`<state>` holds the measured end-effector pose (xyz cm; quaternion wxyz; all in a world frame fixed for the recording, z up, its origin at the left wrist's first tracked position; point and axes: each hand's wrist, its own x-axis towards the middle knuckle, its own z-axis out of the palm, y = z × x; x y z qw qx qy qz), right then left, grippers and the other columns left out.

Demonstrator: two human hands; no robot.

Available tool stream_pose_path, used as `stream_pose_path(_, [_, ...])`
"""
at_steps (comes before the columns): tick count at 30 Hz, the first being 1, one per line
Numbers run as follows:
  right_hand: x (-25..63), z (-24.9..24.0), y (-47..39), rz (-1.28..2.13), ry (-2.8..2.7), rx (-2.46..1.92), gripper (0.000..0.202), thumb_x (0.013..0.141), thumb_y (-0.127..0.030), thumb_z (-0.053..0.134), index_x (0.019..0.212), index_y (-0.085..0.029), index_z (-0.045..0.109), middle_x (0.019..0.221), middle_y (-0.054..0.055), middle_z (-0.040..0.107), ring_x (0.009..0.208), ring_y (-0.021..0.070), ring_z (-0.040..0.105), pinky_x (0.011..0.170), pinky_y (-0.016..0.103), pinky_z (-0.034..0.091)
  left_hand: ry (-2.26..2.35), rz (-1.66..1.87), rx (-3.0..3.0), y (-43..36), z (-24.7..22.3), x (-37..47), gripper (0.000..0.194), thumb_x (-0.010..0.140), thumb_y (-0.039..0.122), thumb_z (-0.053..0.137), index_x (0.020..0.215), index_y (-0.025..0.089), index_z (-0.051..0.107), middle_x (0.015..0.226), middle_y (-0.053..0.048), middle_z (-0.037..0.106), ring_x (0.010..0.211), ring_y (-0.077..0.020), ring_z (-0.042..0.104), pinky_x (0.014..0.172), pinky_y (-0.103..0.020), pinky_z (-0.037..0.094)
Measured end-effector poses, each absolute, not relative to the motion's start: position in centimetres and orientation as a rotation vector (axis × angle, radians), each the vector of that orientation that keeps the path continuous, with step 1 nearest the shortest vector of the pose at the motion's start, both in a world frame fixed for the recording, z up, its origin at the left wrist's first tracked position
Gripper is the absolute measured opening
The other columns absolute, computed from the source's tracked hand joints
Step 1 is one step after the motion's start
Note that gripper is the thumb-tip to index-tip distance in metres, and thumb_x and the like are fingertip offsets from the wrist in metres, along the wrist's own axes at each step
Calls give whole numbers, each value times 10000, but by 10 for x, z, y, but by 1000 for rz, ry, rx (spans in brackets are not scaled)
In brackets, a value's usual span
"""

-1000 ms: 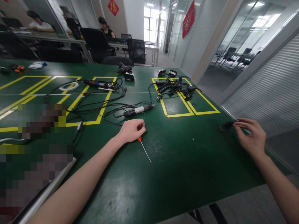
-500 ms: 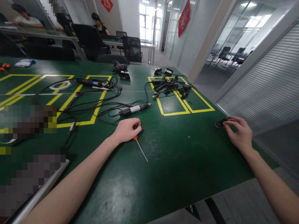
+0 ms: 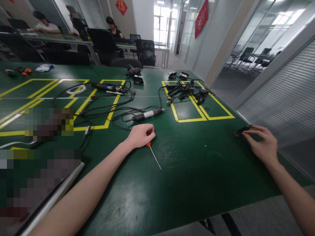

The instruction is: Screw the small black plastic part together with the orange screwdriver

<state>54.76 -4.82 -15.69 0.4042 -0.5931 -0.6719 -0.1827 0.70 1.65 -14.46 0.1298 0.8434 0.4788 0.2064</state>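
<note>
My left hand point(image 3: 142, 135) is closed around the handle of a screwdriver point(image 3: 155, 157), resting on the green table point(image 3: 182, 183). The orange collar and long thin shaft stick out below my fingers, pointing towards me and slightly right; most of the handle is hidden. Over at the right edge of the table, my right hand point(image 3: 264, 144) pinches a small black part point(image 3: 242, 130) between thumb and fingers. What that part is I cannot make out. Just beyond my left hand lies a grey and black electric screwdriver point(image 3: 147, 114) with a cord.
Yellow tape point(image 3: 192, 120) marks rectangles on the table. A heap of black cables and parts point(image 3: 183, 89) lies at the back right. A power drill point(image 3: 133, 71) and another corded tool point(image 3: 105, 86) sit farther back. People sit at a far desk.
The whole view has shifted, so everything appears a little farther right. Both hands keep their grips, and the screwdriver and black part stay in about the same places on the table.
</note>
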Motion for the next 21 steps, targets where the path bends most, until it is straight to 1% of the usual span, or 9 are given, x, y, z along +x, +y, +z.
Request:
stream_pose_path(5, [543,-155,-47,-420,-1627,-1522,250,819,-457,705,808,-213,754,1028,102,719,950,278,710,922,433,545,1389,604,2447,16,-144,7,142,826,289,526,750,198,605,742,-2,656,685,-172,576,617,-279,343])
stream_pose_path(8, [544,-155,-48,-427,-1640,-1543,204,820,-410,702,806,-210,743,1044,111,718,980,286,706,937,433,537,1388,609,2445,17,-145,7,138,826,288,525,752,200,602,742,2,653,684,-171,577,620,-277,346])
stream_pose_path(16, [544,-155,-52,-468,-1731,-1587,128,880,-329,667,851,-219,725,1101,141,707,1059,280,696,956,391,535,1382,608,2451,16,-145,7,136,831,286,522,746,203,589,744,6,650,697,-172,581,625,-277,341])
stream_pose_path(19, [540,-154,-52,-441,-1697,-1560,104,860,-319,692,830,-223,717,1095,134,705,1063,285,697,973,410,530,1383,602,2450,16,-144,8,136,829,284,520,741,203,585,741,6,647,697,-172,580,624,-278,339])
stream_pose_path(21, [538,-153,-52,-388,-1629,-1551,105,824,-329,726,816,-226,706,1070,120,713,1050,289,701,989,432,526,1383,599,2447,15,-143,8,136,827,283,519,738,203,582,742,5,649,697,-172,581,623,-278,339])
